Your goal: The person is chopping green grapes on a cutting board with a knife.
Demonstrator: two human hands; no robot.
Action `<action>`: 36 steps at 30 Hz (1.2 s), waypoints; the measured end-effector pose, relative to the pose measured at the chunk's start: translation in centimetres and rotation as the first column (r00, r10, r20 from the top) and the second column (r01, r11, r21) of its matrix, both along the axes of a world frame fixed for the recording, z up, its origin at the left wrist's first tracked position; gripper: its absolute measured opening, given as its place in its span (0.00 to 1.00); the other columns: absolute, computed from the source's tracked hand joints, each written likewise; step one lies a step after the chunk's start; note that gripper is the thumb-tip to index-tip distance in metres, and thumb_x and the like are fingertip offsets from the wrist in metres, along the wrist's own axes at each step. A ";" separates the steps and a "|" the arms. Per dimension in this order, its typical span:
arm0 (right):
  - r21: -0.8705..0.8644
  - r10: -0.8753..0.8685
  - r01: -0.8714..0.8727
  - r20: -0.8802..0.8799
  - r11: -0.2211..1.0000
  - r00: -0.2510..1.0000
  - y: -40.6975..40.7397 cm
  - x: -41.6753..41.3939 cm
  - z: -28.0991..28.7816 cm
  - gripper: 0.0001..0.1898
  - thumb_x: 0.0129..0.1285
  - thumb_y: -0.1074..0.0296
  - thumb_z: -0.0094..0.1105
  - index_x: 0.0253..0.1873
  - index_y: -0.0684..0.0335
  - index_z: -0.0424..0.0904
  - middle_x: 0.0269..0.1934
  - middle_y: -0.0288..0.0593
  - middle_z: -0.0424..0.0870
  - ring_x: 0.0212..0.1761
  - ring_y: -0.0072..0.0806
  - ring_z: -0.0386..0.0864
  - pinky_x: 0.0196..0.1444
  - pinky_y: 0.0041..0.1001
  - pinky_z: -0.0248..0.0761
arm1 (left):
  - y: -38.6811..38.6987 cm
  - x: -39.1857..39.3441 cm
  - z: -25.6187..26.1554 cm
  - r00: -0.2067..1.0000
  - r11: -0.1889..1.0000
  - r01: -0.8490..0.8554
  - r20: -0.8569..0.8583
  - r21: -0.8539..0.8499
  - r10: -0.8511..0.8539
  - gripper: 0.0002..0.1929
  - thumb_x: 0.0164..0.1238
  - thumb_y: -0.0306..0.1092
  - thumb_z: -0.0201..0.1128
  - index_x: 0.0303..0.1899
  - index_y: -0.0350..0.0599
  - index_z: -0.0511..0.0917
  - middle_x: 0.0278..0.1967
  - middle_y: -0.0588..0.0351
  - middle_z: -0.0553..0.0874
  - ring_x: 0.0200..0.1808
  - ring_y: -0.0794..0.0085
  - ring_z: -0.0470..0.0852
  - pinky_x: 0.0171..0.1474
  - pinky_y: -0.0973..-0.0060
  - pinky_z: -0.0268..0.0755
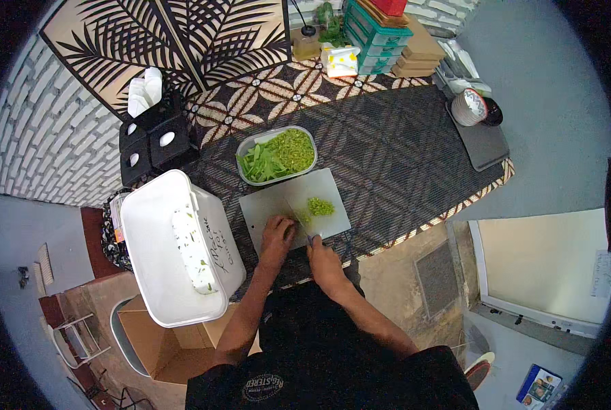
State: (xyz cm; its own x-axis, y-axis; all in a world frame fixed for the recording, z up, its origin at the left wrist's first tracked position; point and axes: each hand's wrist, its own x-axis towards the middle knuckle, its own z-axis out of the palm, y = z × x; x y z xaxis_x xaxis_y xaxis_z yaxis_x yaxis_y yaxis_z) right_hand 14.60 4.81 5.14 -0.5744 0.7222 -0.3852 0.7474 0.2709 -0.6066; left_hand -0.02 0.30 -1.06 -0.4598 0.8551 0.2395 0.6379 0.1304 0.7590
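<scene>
My right hand [327, 264] grips a knife by its handle [310, 240]. The thin blade [299, 218] points away from me across a pale cutting board [262, 207]. To the left of the blade, my left hand [279, 236] rests on the board with its fingers curled; whether anything is under them is hidden. Finely chopped greens [321, 206] sit in a small pile right of the blade, with a few bits beside it. Just beyond the board stands a clear plastic container [240, 169], with whole green leaves [259, 163] on its left and chopped greens [295, 148] on its right.
A large white plastic bucket [151, 256], tilted with green scraps inside, stands close to my left arm. Below it is an open cardboard box [182, 348]. Stacked bowls [469, 107] and a dark tray [485, 146] occupy the table's right end. Teal drawers [382, 51] stand at the back.
</scene>
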 end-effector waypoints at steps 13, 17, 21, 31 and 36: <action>0.064 0.056 -0.058 0.022 0.996 0.998 0.2 -0.2 -0.6 0.12 0.72 0.65 0.46 0.48 0.71 0.66 0.28 0.65 0.81 0.32 0.61 0.81 0.36 0.54 0.75 | 0.1 -0.1 0.0 1.000 0.999 0.002 -0.018 0.037 -0.002 0.08 0.56 0.20 0.66 0.37 0.37 0.77 0.39 0.47 0.79 0.43 0.50 0.78 0.47 0.59 0.71; 0.129 0.043 -0.043 -0.002 0.991 0.999 0.4 -0.6 -1.9 0.13 0.72 0.65 0.45 0.47 0.72 0.68 0.26 0.63 0.81 0.31 0.61 0.81 0.34 0.52 0.75 | 0.2 -0.2 0.1 0.999 0.999 0.016 -0.035 0.043 -0.014 0.08 0.56 0.20 0.66 0.37 0.37 0.77 0.39 0.47 0.79 0.44 0.50 0.77 0.46 0.59 0.71; 0.145 0.066 -0.056 -0.069 0.988 0.995 0.5 -0.1 -0.3 0.14 0.73 0.65 0.45 0.48 0.74 0.68 0.26 0.62 0.82 0.31 0.62 0.81 0.34 0.51 0.76 | -0.1 -0.1 -0.2 0.999 0.999 0.017 -0.044 0.044 -0.015 0.09 0.56 0.20 0.65 0.38 0.37 0.77 0.39 0.47 0.78 0.45 0.50 0.77 0.47 0.60 0.71; 0.043 -0.008 0.009 -0.025 0.999 1.000 0.3 -1.0 -1.6 0.11 0.72 0.66 0.48 0.47 0.70 0.65 0.28 0.67 0.80 0.35 0.64 0.79 0.37 0.55 0.72 | 0.2 -0.3 0.3 0.993 0.999 0.014 -0.118 0.031 -0.010 0.08 0.55 0.22 0.67 0.37 0.38 0.78 0.39 0.48 0.79 0.46 0.51 0.77 0.49 0.60 0.71; 0.090 0.027 -0.024 -0.034 0.996 0.999 0.4 -0.2 -1.3 0.12 0.72 0.65 0.48 0.48 0.70 0.66 0.27 0.67 0.80 0.33 0.65 0.79 0.36 0.55 0.72 | -0.7 0.2 1.0 0.989 0.999 -0.035 -0.141 -0.032 0.030 0.08 0.55 0.23 0.67 0.37 0.39 0.80 0.40 0.49 0.80 0.46 0.52 0.77 0.50 0.61 0.71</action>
State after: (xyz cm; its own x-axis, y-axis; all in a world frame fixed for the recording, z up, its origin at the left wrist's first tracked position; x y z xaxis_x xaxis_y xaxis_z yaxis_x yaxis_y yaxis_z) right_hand 14.39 5.25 3.86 -0.6054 0.7377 -0.2989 0.7181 0.3443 -0.6048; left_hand 0.22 -0.43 -0.04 -0.4510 0.8492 0.2747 0.7332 0.1771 0.6566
